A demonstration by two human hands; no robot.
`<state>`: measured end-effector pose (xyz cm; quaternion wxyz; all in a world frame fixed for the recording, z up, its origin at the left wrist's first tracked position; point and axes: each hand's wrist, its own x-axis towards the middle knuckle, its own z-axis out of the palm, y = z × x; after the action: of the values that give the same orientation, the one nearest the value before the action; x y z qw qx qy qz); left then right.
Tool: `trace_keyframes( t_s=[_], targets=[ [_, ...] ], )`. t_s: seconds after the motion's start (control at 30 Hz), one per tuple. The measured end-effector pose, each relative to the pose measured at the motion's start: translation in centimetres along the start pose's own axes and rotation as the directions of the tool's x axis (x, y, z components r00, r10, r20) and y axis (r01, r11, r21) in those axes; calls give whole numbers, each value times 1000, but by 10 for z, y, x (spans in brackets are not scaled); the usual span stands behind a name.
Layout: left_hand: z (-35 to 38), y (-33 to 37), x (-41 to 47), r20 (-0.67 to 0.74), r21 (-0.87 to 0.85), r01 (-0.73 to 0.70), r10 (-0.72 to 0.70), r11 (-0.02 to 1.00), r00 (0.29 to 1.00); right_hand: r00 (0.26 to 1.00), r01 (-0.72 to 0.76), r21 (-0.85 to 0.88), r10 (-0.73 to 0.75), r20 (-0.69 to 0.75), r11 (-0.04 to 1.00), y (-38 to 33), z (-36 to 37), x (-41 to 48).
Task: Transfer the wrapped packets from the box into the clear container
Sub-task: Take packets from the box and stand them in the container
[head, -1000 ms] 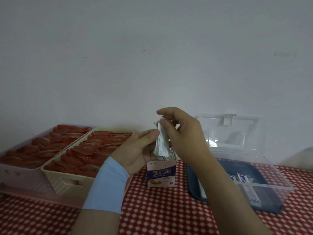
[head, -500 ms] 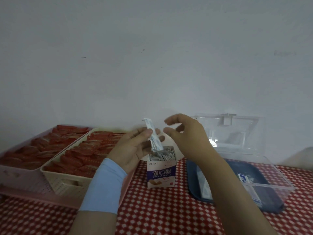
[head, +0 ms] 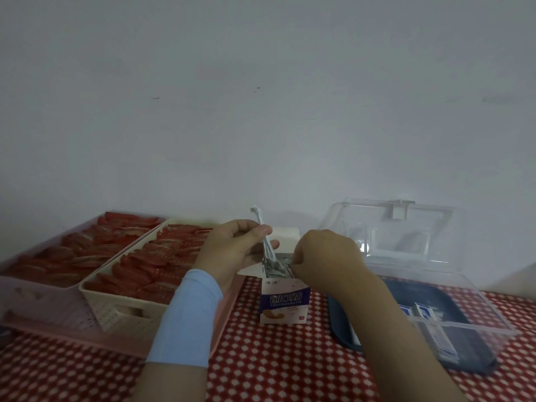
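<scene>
A person's left hand (head: 236, 250) pinches a few thin white wrapped packets (head: 262, 227) between thumb and fingers. Their ends stand up above the open top of a small white-and-purple cardboard box (head: 285, 303), which sits on a red-and-white checked tablecloth (head: 275, 369). The right hand (head: 327, 256) dips into the mouth of the box, fingers curled down among the packed grey-white packets (head: 277, 266). The fingertips are hidden, so it cannot be told whether they have caught one. Just right of the box stands the clear plastic container (head: 475, 322), its lid raised and a few blue-and-white packets (head: 422, 310) lying inside. The packets look feather-light, flat and limp, and probably slide against one another. A pinch across the flat faces near one end, a few at a time, should hold them best. To the left, a cream plastic basket (head: 121, 314) and a pink plastic basket (head: 43, 303) hold red sachets (head: 162, 256).
</scene>
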<state>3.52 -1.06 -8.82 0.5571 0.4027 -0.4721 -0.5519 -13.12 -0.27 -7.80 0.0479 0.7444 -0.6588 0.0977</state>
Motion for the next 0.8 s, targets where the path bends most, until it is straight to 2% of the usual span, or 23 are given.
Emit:
trace_keyframes(
  t_s=[0.13,0.27,0.4,0.6,0.8],
  targets=[
    [1,-1,1,2,44,3,-3,999,1000,994,38,13,-36,-106,999,2,-8,-2],
    [1,-1,1,-11,73,-9,10,997,1000,972,54,265,10,-235,963,6,-13,-3],
    [1,0,1,-31,81,-16,19,997,999,989,72,507,6,-150,859,6,-3,-1],
    [-1,2,1,-51,83,-49,53,995,997,996,28,659,34,-81,751,16,-7,1],
    [-1,2,1,-72,120,-66,75,991,995,998,-65,880,39,53,471,17,-9,-5]
  ],
)
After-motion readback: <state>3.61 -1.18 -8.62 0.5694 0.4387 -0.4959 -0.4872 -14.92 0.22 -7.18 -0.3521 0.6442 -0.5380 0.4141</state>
